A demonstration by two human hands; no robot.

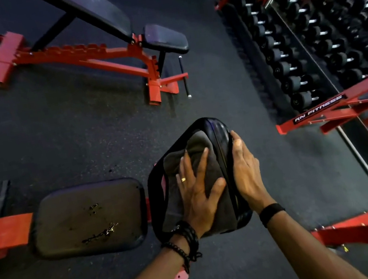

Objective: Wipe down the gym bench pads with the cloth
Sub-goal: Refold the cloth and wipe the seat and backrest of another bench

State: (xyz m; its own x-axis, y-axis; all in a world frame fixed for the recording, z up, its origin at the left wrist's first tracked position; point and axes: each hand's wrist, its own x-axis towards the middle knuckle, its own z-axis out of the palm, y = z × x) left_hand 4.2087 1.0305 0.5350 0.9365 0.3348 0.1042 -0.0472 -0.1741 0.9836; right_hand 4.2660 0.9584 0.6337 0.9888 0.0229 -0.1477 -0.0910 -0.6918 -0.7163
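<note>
**Back pad of near bench under cloth, both hands on it**

- Left hand (198, 191): flat, fingers straight and spread, pressing on the cloth. A ring shows on one finger; dark beaded and braided bracelets sit at the wrist.
- Right hand (247, 172): laid along the right edge of the back pad, fingers extended along the rim and only slightly bent over it, touching the pad and not the cloth. A black band circles the wrist.
- Cloth (196, 159): dark grey, draped over the upper face of the back pad (217, 131), its far fold just past the left fingertips, its near end running down below the left wrist.
- Back pad: black, glossy, raised at an angle; its far end and right side show bare beside the cloth.
- Seat pad (89, 218): black, roughly rectangular, lying flat just left of the back pad; its cover is cracked in several spots near the middle. A red frame piece (1, 234) joins it on the left.
- Second bench (89, 48): well apart, across the dark rubber floor (80, 137); red frame, black long pad inclined, small black seat at its right end.
- Dumbbell rack (333, 109): red, at the right, lettered "RN FITNESS"; rows of black dumbbells (295, 83) rest on it, repeated in a mirror behind.
</note>
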